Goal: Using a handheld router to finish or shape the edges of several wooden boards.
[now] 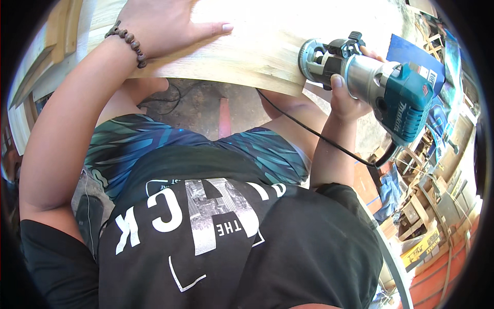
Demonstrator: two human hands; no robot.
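Note:
A pale wooden board (252,54) lies across the top of the view, over my knees. My left hand (159,23) rests flat on it, thumb stretched out to the right; the other fingertips are cut off by the upper edge. My right hand (350,103) is wrapped round the silver body of a trim router (409,103) with a teal motor cap. The router is tipped on its side, with its round base at the board's right end. Whether base and wood touch, I cannot tell. Its black cord (329,140) curves from the cap back under the board.
A dark blue flat piece (414,54) stands behind the router. Wood offcuts (414,211), a blue cloth (389,193) and a yellow box (422,247) clutter the right side. More timber pieces (51,46) stand at the upper left. Bare floor (198,110) shows between my legs.

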